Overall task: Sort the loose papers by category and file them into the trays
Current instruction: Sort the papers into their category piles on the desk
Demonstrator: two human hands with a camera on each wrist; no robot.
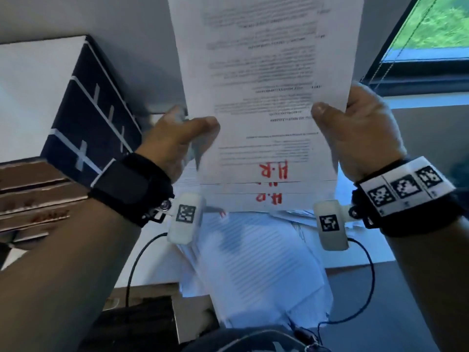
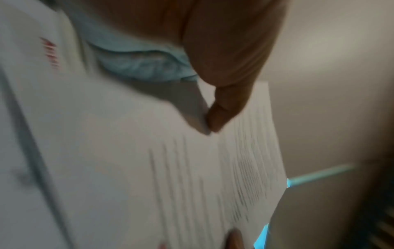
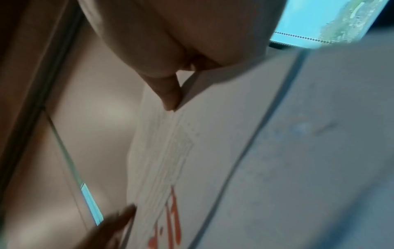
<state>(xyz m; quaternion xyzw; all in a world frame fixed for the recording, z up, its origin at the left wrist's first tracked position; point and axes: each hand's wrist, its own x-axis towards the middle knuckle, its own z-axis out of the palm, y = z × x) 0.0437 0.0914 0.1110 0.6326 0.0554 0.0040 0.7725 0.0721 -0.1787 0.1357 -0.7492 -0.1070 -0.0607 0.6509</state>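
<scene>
I hold a white printed sheet (image 1: pixel 264 80) upright before me, its text upside down and red handwritten letters near its lower edge. My left hand (image 1: pixel 182 138) pinches its left edge with the thumb on the front, and also grips a crumpled pale-blue wad (image 2: pixel 145 64). My right hand (image 1: pixel 360 128) pinches the right edge, thumb on the front. More sheets with red marks (image 1: pixel 269 196) hang just behind the front one. A loose heap of papers (image 1: pixel 258 262) lies below my wrists. The same sheet (image 3: pixel 192 151) fills the right wrist view.
Stacked brown trays (image 1: pixel 30 194) stand at the left with red lettering on their fronts. A dark box with white lines (image 1: pixel 88 110) sits behind them. A window (image 1: pixel 431 29) is at the upper right. Cables (image 1: pixel 137 262) hang from both wrists.
</scene>
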